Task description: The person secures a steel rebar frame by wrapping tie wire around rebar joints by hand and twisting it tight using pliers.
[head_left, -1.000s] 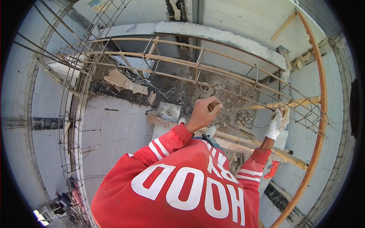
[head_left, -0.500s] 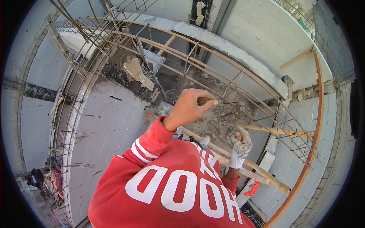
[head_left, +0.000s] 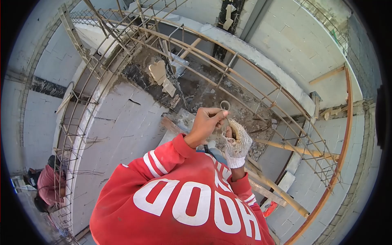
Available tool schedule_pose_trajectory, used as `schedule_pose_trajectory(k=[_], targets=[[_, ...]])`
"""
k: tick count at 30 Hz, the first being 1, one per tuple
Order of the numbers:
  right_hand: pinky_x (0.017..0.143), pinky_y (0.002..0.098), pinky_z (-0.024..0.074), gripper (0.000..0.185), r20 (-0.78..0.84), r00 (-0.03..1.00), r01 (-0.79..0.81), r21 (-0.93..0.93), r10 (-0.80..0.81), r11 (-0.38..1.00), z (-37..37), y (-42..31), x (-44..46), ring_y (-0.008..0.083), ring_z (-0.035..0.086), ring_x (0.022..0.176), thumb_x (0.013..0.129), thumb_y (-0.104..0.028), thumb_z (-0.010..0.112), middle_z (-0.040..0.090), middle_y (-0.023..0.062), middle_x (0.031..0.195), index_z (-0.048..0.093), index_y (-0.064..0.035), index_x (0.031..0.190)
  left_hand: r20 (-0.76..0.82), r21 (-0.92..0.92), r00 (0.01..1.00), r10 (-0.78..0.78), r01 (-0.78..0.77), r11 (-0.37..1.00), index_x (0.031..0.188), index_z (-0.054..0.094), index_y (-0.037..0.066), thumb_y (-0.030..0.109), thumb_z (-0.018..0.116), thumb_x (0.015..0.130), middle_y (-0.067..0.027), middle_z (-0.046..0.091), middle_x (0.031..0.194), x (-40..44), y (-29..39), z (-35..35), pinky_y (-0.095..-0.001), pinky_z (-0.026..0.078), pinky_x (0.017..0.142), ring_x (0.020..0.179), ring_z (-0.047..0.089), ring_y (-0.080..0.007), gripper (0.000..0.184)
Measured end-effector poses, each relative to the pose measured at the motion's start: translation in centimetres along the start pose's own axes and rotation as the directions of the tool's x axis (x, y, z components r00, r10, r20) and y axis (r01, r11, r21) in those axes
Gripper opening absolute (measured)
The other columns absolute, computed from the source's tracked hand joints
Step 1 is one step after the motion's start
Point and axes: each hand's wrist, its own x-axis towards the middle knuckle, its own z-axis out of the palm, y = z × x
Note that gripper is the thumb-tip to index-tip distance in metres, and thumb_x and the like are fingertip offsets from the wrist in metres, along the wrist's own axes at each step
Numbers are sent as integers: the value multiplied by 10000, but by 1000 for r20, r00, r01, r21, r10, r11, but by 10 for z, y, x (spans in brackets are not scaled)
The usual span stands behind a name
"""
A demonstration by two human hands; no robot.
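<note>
My bare left hand (head_left: 205, 125) is raised in front of the red hooded sweatshirt, with thumb and forefinger pinched together. Whatever lies in that pinch is too small to make out. Close beside it on the right is my right hand (head_left: 238, 143) in a white knitted glove, its fingers curled in and the bare thumb tip showing. The two hands nearly meet at the fingertips. What the gloved fingers hold, if anything, is hidden. Just beyond the left fingertips shows a small pale ring (head_left: 225, 105); I cannot tell whether it touches the hand.
A long rebar cage (head_left: 220, 73) crosses ahead, and another rebar cage (head_left: 77, 118) runs down the left. Wooden poles (head_left: 281, 192) lie at lower right. Broken pale boards (head_left: 158, 72) rest on dirty ground. A person in a pink shirt (head_left: 51, 185) is at lower left.
My right hand has moved left and up, close to my left hand. The left fingers have gone from a loose curl to a pinch. The view has shifted, bringing another person into sight.
</note>
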Motion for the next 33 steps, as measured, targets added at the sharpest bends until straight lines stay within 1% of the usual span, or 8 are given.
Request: schedule_pose_trajectory(k=[3, 4, 7, 12, 19, 24, 31, 33], targets=[[798, 401, 565, 198, 66, 998, 21, -13, -20, 1000, -11, -7, 3, 313, 728, 893, 932, -109, 692, 743, 149, 1024, 720, -56, 1122, -34, -224, 998, -48, 40, 974, 1036, 738, -53, 236, 695, 982, 13, 607, 723, -4, -9, 3, -208, 418, 585, 642, 514, -54, 297], [720, 326, 569, 174, 25, 985, 169, -30, -168, 985, -10, -5, 4, 193, 718, 789, 945, -90, 691, 745, 136, 942, 727, 9, 1084, -52, -299, 993, -107, 87, 950, 1039, 720, -57, 238, 689, 988, 23, 592, 732, -7, -13, 6, -204, 409, 580, 639, 496, -50, 302], [794, 391, 567, 202, 123, 987, 109, -81, -99, 991, -14, -15, 0, 311, 734, 884, 961, -142, 663, 747, 162, 1016, 733, -39, 1121, -59, -454, 983, -176, 131, 881, 1040, 691, -61, 229, 672, 1000, 31, 575, 757, -2, -25, 4, -195, 394, 572, 639, 469, -44, 294], [754, 382, 564, 238, 170, 973, 168, -54, -157, 984, -11, -12, -1, 315, 729, 857, 974, -129, 615, 741, 167, 994, 730, -53, 1169, -163, -529, 971, -173, 62, 846, 1032, 688, -57, 184, 644, 1015, 19, 574, 791, 6, -19, -3, -197, 377, 562, 650, 449, -38, 246], [826, 352, 564, 190, 183, 955, 258, -116, -235, 959, -17, -16, 20, 262, 733, 886, 969, -103, 655, 744, 145, 1024, 723, -14, 1122, -30, -288, 997, -71, 60, 956, 965, 721, -35, 172, 658, 998, 28, 568, 734, 23, -6, -18, -225, 330, 540, 608, 409, -36, 219], [888, 337, 545, 218, 41, 999, 34, 9, -35, 999, 23, -42, 31, 196, 700, 992, 984, -131, 671, 744, 127, 1065, 709, 4, 1150, 120, 8, 991, 59, -61, 998, 923, 758, -9, 251, 696, 960, 42, 613, 719, 38, 20, -46, -245, 389, 563, 646, 496, -46, 270], [819, 321, 551, 153, 77, 982, 189, -233, -175, 954, 16, -92, 72, 172, 696, 889, 977, -99, 667, 752, 106, 985, 743, 2, 1063, 386, 420, 913, 135, -304, 855, 824, 737, -23, 197, 764, 885, -32, 595, 603, 45, 83, -115, -278, 412, 544, 578, 494, -64, 230], [754, 350, 554, 192, -12, 992, 122, -224, -128, 967, -17, -123, 99, 253, 709, 801, 917, -95, 675, 726, 128, 902, 735, -36, 1089, 416, 431, 895, 159, -349, 832, 882, 750, -23, 155, 757, 909, -37, 700, 729, 44, 129, -123, -248, 468, 623, 674, 603, -66, 181]])
